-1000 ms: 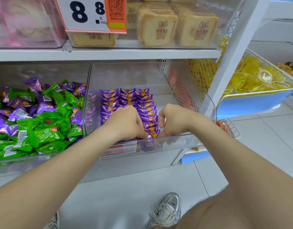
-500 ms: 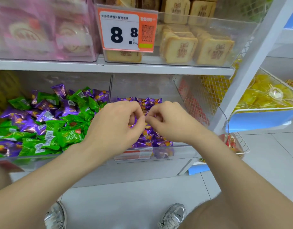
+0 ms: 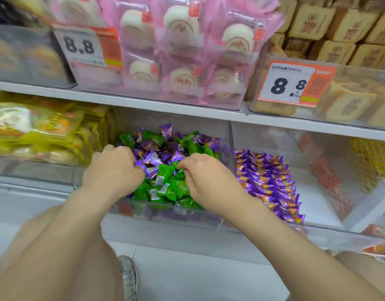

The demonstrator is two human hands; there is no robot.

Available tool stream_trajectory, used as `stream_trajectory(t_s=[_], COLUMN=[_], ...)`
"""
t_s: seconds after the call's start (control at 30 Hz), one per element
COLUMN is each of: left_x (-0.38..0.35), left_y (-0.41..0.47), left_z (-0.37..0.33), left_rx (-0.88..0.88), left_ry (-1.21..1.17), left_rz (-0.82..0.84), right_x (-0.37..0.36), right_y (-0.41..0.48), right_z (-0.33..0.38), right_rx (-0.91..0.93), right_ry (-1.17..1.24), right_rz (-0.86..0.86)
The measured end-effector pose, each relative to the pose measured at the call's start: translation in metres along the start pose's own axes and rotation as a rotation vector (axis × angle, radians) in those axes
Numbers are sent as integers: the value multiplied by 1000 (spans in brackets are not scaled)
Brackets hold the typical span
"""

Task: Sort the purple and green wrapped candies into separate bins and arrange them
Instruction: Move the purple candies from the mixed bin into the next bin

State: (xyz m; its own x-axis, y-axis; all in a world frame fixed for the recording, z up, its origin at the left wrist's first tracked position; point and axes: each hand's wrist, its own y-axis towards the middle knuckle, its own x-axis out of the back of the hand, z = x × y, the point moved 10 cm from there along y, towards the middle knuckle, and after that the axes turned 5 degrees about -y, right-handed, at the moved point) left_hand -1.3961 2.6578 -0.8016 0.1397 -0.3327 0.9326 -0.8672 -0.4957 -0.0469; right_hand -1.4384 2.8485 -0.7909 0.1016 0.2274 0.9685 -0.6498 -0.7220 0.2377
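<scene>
**Item 1, nearest.** Left hand [image 3: 113, 168]: fingers curled tight round purple wrappers at the left of the heap.

**Item 2.** Right hand [image 3: 205, 177]: fingers bent down among green wrappers. Whether it holds one cannot be told.

**Item 3.** Mixed bin [image 3: 165, 212]: clear-walled, on the lower shelf, both hands inside.
- Green candies [image 3: 165, 189] are massed toward the front.
- Purple candies [image 3: 153, 157] are scattered among greens through the middle and back.
- Contents are unsorted.

**Item 4.** Neighbouring bin [image 3: 313, 203]: just beside the mixed bin, on its right.
- Purple rows [image 3: 267, 183] lie in tidy overlapping lines, front to back.
- No green shows among them, and bare floor remains alongside.

**Item 5, farthest.** Upper shelf [image 3: 143, 103]: pink-wrapped cakes [image 3: 182, 51] above it, no part of the task.

**Status, as judged.** The purple bin is well begun. Many purples are left to lift out of the mixed bin, and the greens are not yet arranged.
</scene>
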Motion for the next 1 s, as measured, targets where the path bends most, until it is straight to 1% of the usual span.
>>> stream_trajectory(t_s=[0.07,0.13,0.2,0.27,0.33,0.4,0.47,0.5,0.53,0.67,0.8,0.87,0.9,0.97,1.0], left_x=[-4,-8,-10,-12,-11,-10,-12,-14,-15,-21,-24,-20,-16,-6,0], left_y=[8,11,14,17,21,25,27,27,28,28,28,29,31,34,36], left_z=[24,36,41,38,33,29,28,28,27,19,15,11,11,7,5], left_rx=[21,7,-29,-69,-100,-116,-128,-141,-154,-224,-265,-276,-273,-273,-274], left_ry=[10,0,20,19,34,63,98,118,132,170,189,177,171,126,57], left_rz=[140,258,304,331,352,368,392,409,422,477,511,485,453,361,293], right_x=[-5,-3,0,-6,-23,-48,-71,-78,-80,-74,-53,-43,-42,-46,-50], right_y=[15,29,45,64,84,96,100,103,107,119,120,116,114,107,104], right_z=[0,4,14,27,39,44,43,42,39,31,18,13,13,17,18], right_rx=[-20,-26,-34,-36,-31,-35,-37,-26,-12,-25,-109,-135,-120,-70,-59], right_ry=[-5,6,113,211,247,240,183,133,93,48,195,216,203,160,139], right_rz=[5,-27,-37,26,145,331,539,599,604,497,317,272,282,345,377])
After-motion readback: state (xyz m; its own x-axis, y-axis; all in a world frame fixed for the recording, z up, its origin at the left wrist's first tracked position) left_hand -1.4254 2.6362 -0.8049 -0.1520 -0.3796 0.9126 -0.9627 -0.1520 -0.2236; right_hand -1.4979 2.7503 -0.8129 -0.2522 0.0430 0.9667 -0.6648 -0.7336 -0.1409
